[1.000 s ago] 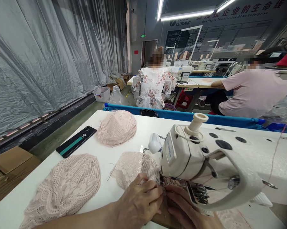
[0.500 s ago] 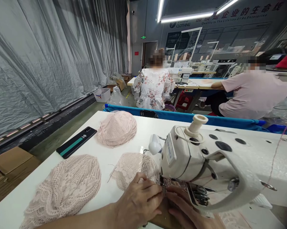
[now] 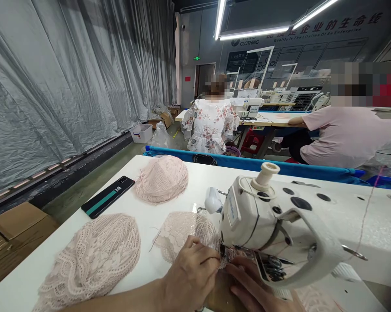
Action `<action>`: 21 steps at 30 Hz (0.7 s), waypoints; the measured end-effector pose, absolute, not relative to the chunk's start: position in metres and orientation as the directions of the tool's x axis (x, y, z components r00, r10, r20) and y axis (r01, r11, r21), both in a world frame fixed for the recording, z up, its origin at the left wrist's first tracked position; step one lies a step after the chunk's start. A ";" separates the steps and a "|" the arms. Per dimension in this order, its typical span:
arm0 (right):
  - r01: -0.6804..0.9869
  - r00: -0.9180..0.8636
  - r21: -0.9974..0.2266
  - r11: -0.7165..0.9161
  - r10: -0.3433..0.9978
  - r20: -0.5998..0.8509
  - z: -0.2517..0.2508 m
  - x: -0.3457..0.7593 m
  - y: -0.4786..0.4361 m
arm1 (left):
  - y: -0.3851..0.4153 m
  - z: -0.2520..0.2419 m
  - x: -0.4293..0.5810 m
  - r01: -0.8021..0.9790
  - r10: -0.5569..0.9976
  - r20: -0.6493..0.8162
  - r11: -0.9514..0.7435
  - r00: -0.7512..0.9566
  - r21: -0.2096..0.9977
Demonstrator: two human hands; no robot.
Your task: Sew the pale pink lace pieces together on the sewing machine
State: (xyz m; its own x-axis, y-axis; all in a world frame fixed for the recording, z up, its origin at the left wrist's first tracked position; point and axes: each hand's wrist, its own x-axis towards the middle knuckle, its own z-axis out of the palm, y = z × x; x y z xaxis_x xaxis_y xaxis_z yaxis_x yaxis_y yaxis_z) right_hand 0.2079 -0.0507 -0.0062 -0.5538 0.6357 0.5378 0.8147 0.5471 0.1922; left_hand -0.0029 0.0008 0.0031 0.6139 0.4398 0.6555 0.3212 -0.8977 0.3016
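Observation:
A white sewing machine [image 3: 247, 208] stands on the right of the table, its needle area low at its left end. A piece of pale pink lace [image 3: 177, 234] lies under its head and spreads out to the left. My left hand [image 3: 193, 271] is closed, thumb and fingers pinching the lace edge just left of the needle. Close by on the other side, my right hand [image 3: 250, 281] grips the edge of the same lace; the machine's arm hides part of it. The stitching point itself is mostly covered by fingers and machine.
Left on the white table [image 3: 156, 286] lie a heap of lace pieces [image 3: 101, 255], a stack of pink lace cups [image 3: 163, 178] and a dark phone [image 3: 108, 197]. Blue cloth [image 3: 260, 162] hangs along the far edge. Two people sit beyond it; cardboard boxes [image 3: 18, 238] stand at left.
The view has tilted slightly, so everything sits a little lower in the picture. Both hands stay by the needle, with a bit more lace edge showing between them.

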 end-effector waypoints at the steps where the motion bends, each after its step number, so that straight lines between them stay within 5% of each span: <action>1: 0.820 -0.543 0.174 0.545 0.645 0.538 -0.007 0.208 -0.051 | 0.001 0.004 -0.003 0.316 0.458 0.654 -0.889 0.602 0.331; 8: 0.791 -0.586 0.184 0.583 0.638 0.499 -0.016 0.208 -0.047 | 0.000 0.003 -0.004 0.295 0.466 0.659 -0.884 0.590 0.362; 16: 0.813 -0.549 0.163 0.559 0.643 0.534 -0.013 0.208 -0.046 | 0.004 -0.003 -0.004 0.338 0.289 0.681 -0.939 0.673 0.064; 21: 0.802 -0.541 0.105 0.588 0.641 0.545 -0.011 0.209 -0.050 | 0.004 -0.008 -0.004 0.373 0.282 0.639 -0.928 0.716 -0.008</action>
